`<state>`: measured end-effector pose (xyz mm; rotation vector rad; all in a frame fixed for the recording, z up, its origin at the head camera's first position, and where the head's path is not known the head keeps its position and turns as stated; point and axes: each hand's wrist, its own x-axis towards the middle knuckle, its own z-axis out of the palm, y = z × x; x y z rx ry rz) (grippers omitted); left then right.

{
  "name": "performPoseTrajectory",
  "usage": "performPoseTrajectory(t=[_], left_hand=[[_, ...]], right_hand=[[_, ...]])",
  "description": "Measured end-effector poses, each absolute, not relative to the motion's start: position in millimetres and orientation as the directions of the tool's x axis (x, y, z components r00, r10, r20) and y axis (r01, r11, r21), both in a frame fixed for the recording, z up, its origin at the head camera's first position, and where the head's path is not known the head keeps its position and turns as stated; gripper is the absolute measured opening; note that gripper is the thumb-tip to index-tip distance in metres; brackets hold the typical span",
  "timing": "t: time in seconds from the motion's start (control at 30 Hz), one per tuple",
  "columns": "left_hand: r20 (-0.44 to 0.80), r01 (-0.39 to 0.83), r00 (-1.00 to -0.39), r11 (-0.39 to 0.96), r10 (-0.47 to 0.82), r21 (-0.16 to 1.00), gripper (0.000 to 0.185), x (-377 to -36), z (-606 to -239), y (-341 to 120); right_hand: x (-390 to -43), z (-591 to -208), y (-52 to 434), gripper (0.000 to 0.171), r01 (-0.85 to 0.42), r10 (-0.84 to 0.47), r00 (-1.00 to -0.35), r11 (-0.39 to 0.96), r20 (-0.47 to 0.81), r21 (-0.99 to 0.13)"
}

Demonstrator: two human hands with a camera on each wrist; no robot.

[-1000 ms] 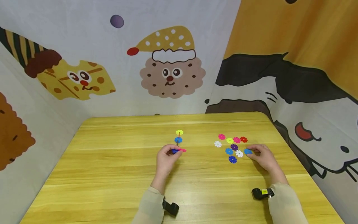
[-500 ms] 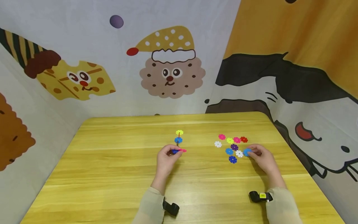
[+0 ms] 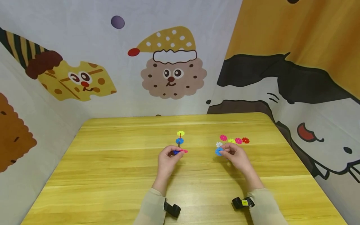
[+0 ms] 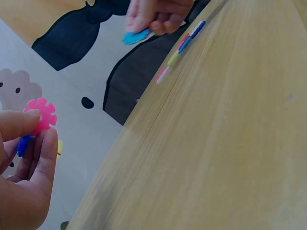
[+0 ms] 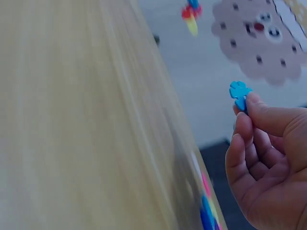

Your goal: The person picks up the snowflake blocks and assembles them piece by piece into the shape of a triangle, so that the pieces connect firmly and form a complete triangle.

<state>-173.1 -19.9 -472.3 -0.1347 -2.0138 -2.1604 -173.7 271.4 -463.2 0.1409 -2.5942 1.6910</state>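
My left hand (image 3: 167, 161) pinches a joined chain of notched snowflake discs. A pink disc (image 4: 44, 114) stands up from its fingertips, a dark blue disc (image 4: 23, 145) sits just below. Farther along the chain are a light blue disc (image 3: 179, 141) and a yellow disc (image 3: 181, 133); the parts inside the fingers are hidden. Between thumb and forefinger, my right hand (image 3: 239, 159) holds a single light blue disc (image 5: 238, 90), raised above the table and apart from the chain.
Loose discs lie on the wooden table (image 3: 126, 187) beyond my right hand: a white one (image 3: 218, 144), pink (image 3: 223, 137), yellow (image 3: 231, 141) and red (image 3: 245, 140) among them. That hand covers others in the head view. A cartoon-printed cloth (image 3: 112, 106) hangs behind the table.
My right hand has lifted the light blue disc from the right side of the loose discs and carried it left, towards the chain. The left hand has stayed in place.
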Motion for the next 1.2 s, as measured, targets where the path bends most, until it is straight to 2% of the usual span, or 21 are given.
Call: performPoseTrajectory(t=[0.5,0.77,1.2], left_hand=[[0.188,0.191,-0.981,-0.068,-0.052,0.979,0.009,-171.7,-471.3,-16.6],[0.172,0.176,-0.984,-0.068,-0.053,0.982,0.011,-170.8,-470.0,-15.7],[0.216,0.221,-0.975,-0.109,-0.06,0.969,0.015,-165.1,-467.2,-9.2]], right_hand=[[-178.2,-459.8,187.6,0.02,-0.088,-0.178,-0.983,0.199,0.053,-0.976],[-179.3,-460.3,176.5,0.019,-0.086,-0.206,-0.977,0.122,0.06,-0.989],[-176.3,-457.1,172.2,0.015,-0.036,-0.187,-0.982,0.064,0.024,-0.997]])
